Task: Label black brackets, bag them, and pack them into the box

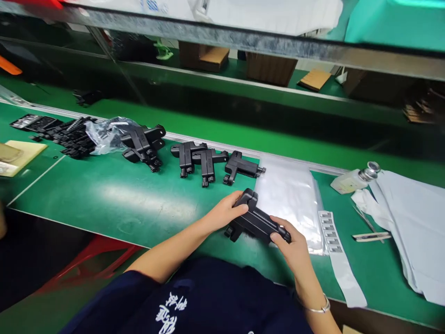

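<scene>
Both of my hands grip one black plastic T-shaped part above the green bench near its front edge. My left hand is closed round its wider upper end, the thumb lying on top. Round the narrow end with the knobs, my right hand pinches with thumb and fingers. Just behind lies a similar black part, next to a pair of the same kind. Clear plastic bags lie flat under and beyond my right hand.
Further left are stacked black parts, a crumpled clear bag and a heap of small black pieces. On the right are a label strip, tweezers, a pump bottle and white sheets. A metal-edged shelf crosses overhead.
</scene>
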{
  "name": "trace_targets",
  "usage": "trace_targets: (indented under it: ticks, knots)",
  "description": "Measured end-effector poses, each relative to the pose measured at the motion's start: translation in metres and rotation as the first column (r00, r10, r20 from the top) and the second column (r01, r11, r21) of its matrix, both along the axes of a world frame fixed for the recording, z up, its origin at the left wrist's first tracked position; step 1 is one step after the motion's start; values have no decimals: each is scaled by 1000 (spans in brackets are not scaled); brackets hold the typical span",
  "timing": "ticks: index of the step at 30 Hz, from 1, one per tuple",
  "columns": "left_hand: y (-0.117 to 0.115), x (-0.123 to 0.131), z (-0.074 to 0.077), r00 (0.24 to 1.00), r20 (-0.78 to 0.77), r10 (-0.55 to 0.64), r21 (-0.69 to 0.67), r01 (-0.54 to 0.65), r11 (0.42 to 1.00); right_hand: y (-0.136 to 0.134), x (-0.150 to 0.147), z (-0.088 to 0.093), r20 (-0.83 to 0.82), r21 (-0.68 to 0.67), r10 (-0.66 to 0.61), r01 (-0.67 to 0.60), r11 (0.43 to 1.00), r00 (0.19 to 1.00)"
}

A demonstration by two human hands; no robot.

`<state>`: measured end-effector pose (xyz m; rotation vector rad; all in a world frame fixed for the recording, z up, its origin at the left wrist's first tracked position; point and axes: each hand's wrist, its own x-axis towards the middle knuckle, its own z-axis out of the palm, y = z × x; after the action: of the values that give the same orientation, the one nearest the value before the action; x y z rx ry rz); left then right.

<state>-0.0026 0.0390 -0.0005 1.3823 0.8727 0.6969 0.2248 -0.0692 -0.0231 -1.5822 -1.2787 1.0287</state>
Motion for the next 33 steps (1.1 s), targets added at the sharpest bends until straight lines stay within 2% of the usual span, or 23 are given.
trace_targets:
  ticks: [4, 7, 9, 11, 12, 15, 17, 19, 22, 23, 27, 31, 33]
  knots:
    - [-14, 0, 1, 995, -48, 86, 131, -79, 988, -5, 12, 6, 32, 94, -78, 75, 993, 996]
    - [-23, -5, 4, 992, -78, 101, 253, -78, 964, 0, 17, 2, -78, -42, -111, 108, 993, 991]
    - [-27, -7, 5, 989, -108, 102, 292, -67, 954, 3, 16, 0, -201, -130, -58, 32, 991, 978]
    - [-28, -7, 3, 987, -105, 120, 292, -85, 953, 3, 14, 1, -258, -121, -8, -24, 992, 966]
    - [-28, -7, 2, 986, -91, 142, 281, -111, 953, 2, 12, 1, -233, -78, 11, -31, 996, 972]
    - [-28, -7, -1, 977, -26, 210, 205, -200, 958, 0, 10, 4, -48, 161, 17, -9, 987, 999]
    - [-29, -8, -2, 972, 13, 236, 164, -235, 958, 0, 10, 5, -25, 244, -10, 15, 970, 1000]
    - [-30, -9, -2, 972, 23, 236, 170, -236, 957, 3, 10, 6, -86, 148, -3, 16, 989, 996]
    - [-31, -10, 0, 968, 19, 249, 199, -248, 948, 6, 7, 9, -132, -40, 61, -67, 997, 989]
    - [-31, -11, 0, 964, 22, 264, 200, -263, 944, 6, 5, 11, -110, -41, 79, -83, 996, 991]
    - [-32, -13, 0, 945, 49, 324, 173, -327, 929, 5, 0, 14, -50, 143, 49, -41, 989, 998]
    - [-33, -16, -2, 948, 66, 310, 162, -317, 934, 4, 0, 10, -205, 38, 11, -3, 999, 979]
    - [-33, -17, -3, 951, 65, 301, 155, -308, 939, 3, 1, 9, -220, 34, 17, -9, 999, 975]
